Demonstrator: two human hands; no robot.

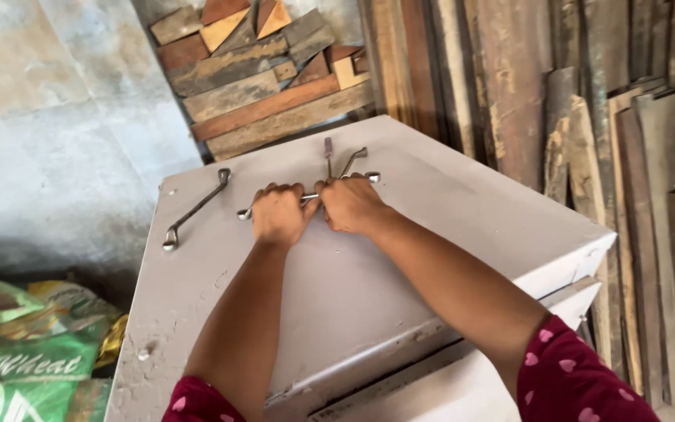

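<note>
On the bench (447, 234), toward its far edge, a long wrench (308, 197) lies crosswise under both hands, the left hand (279, 215) and right hand (351, 205) side by side on its middle. Just behind them, by the far edge, lie two smaller tools (341, 160). Another wrench (195, 209) lies apart near the far left corner. Wood offcuts (263, 70) are stacked behind the bench, planks (626, 195) stand to its right, and sacks (33, 352) lie left of it.

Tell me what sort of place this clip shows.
Probably a woodworking shop or timber store: planks lean against the wall, offcuts are stacked behind a grey cabinet, and ring spanners lie on top.
</note>
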